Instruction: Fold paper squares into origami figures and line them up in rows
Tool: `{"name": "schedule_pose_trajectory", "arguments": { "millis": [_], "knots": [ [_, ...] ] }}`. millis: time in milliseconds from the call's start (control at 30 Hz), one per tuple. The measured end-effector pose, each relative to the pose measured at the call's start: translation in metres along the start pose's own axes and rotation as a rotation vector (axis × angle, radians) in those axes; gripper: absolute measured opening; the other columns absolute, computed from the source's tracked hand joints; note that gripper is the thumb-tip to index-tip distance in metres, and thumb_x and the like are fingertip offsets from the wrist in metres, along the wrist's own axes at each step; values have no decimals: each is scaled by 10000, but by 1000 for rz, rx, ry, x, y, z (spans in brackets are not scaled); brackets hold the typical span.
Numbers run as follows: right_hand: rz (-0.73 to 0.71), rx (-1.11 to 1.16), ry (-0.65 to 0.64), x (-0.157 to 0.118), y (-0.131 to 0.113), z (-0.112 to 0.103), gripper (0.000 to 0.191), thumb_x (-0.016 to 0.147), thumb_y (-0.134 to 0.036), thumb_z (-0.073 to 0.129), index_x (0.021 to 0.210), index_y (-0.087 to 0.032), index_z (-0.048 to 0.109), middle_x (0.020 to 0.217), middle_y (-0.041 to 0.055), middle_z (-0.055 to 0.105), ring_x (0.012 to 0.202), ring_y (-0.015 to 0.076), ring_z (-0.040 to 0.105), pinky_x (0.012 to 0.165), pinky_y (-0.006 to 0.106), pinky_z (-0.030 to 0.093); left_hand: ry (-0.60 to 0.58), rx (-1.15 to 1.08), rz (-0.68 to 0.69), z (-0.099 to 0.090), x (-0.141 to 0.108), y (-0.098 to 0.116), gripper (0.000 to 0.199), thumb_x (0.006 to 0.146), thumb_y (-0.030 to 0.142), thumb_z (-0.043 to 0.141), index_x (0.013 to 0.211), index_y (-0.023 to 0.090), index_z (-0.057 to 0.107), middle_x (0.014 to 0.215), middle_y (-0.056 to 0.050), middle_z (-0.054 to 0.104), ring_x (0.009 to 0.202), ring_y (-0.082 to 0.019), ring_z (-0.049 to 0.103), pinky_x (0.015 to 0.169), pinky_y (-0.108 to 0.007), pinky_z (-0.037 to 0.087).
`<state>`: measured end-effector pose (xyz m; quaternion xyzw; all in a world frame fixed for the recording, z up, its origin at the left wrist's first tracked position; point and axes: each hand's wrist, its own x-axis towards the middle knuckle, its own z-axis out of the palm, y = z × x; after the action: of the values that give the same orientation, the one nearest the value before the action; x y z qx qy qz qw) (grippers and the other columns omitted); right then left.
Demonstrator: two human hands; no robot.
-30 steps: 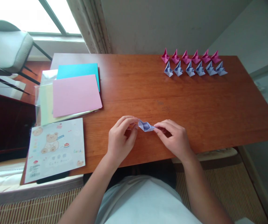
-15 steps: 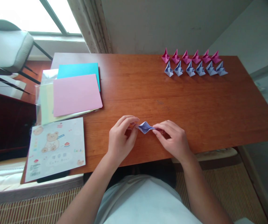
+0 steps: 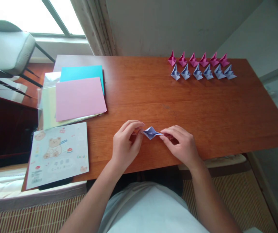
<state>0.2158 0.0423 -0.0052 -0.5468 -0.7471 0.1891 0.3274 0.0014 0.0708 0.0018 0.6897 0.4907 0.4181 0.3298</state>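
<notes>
Between my two hands, over the front part of the wooden table (image 3: 139,106), is a small folded piece of lavender origami paper (image 3: 150,133), diamond-shaped with a narrow point to the right. My left hand (image 3: 128,139) pinches its left end between thumb and fingers. At the right tip, my right hand (image 3: 179,142) grips the narrow point with thumb and forefinger. The fingertips cover both ends of the paper.
Several pink origami figures (image 3: 193,60) stand in a row at the back right, with lavender origami figures (image 3: 197,72) in front. To the left lie pink paper (image 3: 80,98), turquoise paper (image 3: 82,72) and a bear-printed sheet (image 3: 58,155). A chair (image 3: 8,48) stands beyond.
My right hand has shifted slightly to the right, and more of the paper's narrow point shows. My left hand keeps its place.
</notes>
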Motion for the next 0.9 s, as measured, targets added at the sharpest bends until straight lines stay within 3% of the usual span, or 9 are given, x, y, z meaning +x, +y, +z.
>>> {"name": "schedule_pose_trajectory", "arguments": {
  "millis": [333,533,667,800,900],
  "knots": [
    [-9,24,39,1,-4,0,94,963,-198,618,923,-249,686,869,33,734,800,192,663,751,352,532,-2,17,-16,0,-1,0,173,934,130,559,1029,217,675,1036,-50,707,906,-158,671,751,-256,549],
    [105,38,200,10,10,-18,91,947,-237,637,897,-248,713,840,26,736,743,184,665,688,331,534,-20,41,-8,-3,-1,-2,154,950,136,553,1013,211,671,1033,-49,710,891,-148,673,747,-239,544],
    [231,-50,467,24,58,-54,119,911,-318,674,869,-225,735,848,41,747,758,198,685,675,327,546,-24,115,36,-4,-1,-9,130,956,192,563,1019,218,674,1041,-51,722,911,-171,699,759,-250,568],
    [366,-134,753,45,133,-110,272,843,-436,697,894,-175,751,841,74,760,724,210,698,657,330,561,-10,191,108,-5,-2,-18,146,960,238,567,1057,235,675,1054,-36,736,919,-171,726,803,-244,590],
    [395,-200,866,65,187,-151,283,843,-391,644,926,-138,742,869,107,762,760,217,702,715,346,559,3,234,155,-5,-1,-22,162,959,269,557,1061,244,681,1038,-31,750,896,-175,744,777,-236,610]
  ]
}}
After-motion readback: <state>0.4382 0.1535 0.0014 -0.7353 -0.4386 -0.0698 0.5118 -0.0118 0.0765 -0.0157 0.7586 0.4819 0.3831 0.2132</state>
